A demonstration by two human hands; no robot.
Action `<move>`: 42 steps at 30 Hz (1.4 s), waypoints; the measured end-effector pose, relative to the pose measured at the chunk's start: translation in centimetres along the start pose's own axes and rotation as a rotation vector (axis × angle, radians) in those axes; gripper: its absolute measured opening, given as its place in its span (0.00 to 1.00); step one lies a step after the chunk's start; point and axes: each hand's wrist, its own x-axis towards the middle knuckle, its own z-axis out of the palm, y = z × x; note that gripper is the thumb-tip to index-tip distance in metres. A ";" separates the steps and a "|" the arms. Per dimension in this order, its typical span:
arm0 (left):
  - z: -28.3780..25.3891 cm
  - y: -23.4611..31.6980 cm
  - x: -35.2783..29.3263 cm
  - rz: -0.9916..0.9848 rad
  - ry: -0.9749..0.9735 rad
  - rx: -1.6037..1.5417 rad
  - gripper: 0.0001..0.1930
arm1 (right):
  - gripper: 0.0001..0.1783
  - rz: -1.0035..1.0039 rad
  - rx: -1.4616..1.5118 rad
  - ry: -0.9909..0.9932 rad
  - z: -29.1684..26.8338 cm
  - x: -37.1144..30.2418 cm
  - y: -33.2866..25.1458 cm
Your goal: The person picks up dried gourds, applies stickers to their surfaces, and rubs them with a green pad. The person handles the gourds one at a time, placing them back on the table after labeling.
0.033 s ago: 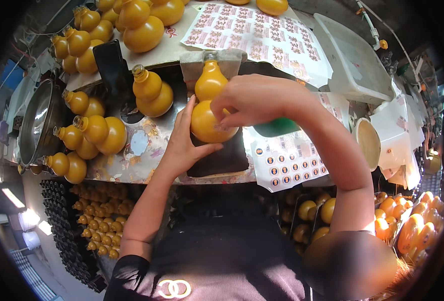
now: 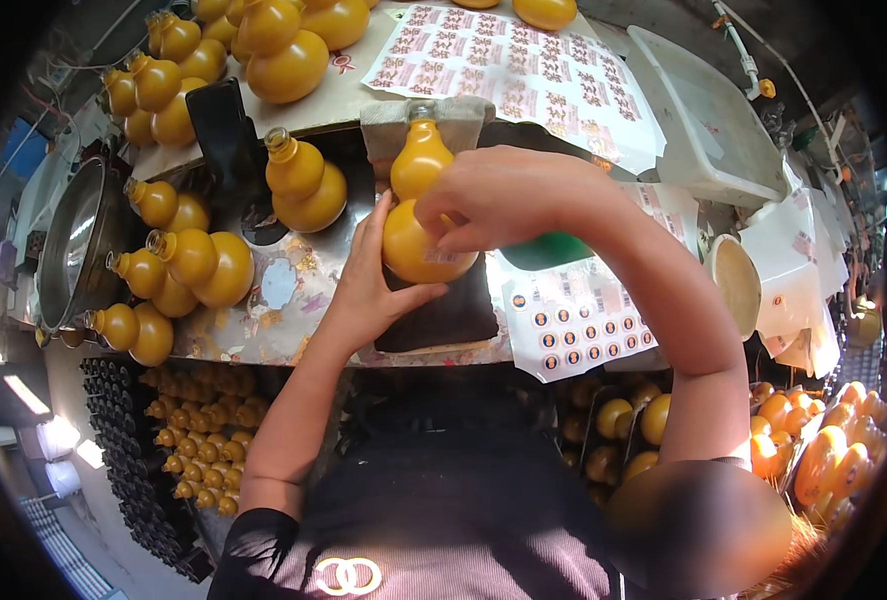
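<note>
Bottle looks stiff, slick, breakable; best held low, where left hand clasps it at eight o'clock, fingers spread; right hand curls at two, pinch unclear.

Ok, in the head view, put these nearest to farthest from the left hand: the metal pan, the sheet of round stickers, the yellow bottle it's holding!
1. Yellow bottle: touching the left hand.
2. Sticker sheet: to its right.
3. Metal pan: way over left.

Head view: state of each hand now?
Left hand: open, cupped against the glossy yellow gourd-shaped bottle.
Right hand: curled over it; anything held cannot be told.
</note>
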 end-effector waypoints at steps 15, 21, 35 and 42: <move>-0.5 0.0 1.3 -0.286 -0.112 -0.672 0.40 | 0.21 0.088 0.599 0.501 5.1 -1.0 3.8; -0.5 -0.2 1.3 -0.293 -0.086 -0.957 0.42 | 0.21 0.184 0.810 0.605 7.1 -2.0 3.4; -0.2 0.4 1.0 -0.292 -0.063 -0.779 0.41 | 0.32 0.383 0.761 0.739 8.1 -1.4 3.8; -0.8 0.2 0.7 -0.274 -0.132 -0.734 0.36 | 0.49 0.366 1.010 0.527 11.6 -2.3 3.6</move>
